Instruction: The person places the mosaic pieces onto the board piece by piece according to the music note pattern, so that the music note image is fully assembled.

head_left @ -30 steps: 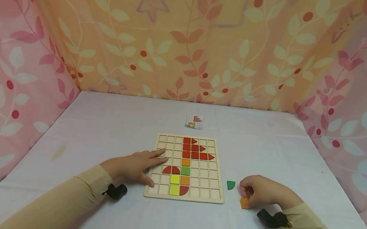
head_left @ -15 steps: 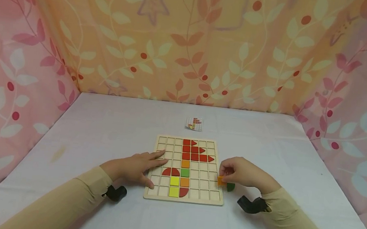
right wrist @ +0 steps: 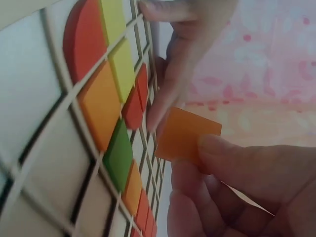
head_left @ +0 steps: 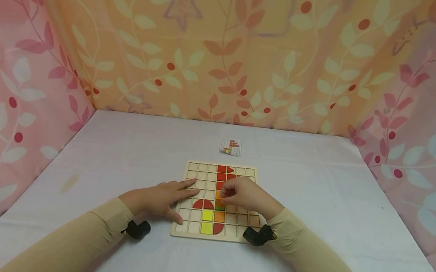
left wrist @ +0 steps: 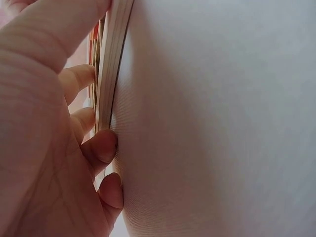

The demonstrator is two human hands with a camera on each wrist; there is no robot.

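An orange square tile [right wrist: 185, 136] is pinched between the thumb and fingertips of my right hand [head_left: 243, 195], above the middle of the wooden grid board [head_left: 211, 237]. On the board, green [right wrist: 118, 155] and orange [right wrist: 100, 106] square tiles sit just beside the held one. Spread fingers of my left hand [head_left: 157, 198] rest on the board's left side; in the left wrist view some fingertips touch the board's edge [left wrist: 112, 64] and the cloth. Yellow squares [head_left: 207, 215] and red rounded pieces [head_left: 203, 204] lie in the grid's lower half. My right hand covers part of the red pieces.
Behind the board lies a small printed card [head_left: 231, 147] with a coloured grid pattern. White cloth [head_left: 121, 143] covers the table. Floral curtains [head_left: 226, 57] enclose the back and sides. A black wrist camera [head_left: 257, 235] sits on the right sleeve, over the board's lower right corner.
My right hand has carried the orange tile from the cloth at the right, leftward over the board's middle. The green quarter-round piece there is now hidden by the right arm. My left hand stays put.
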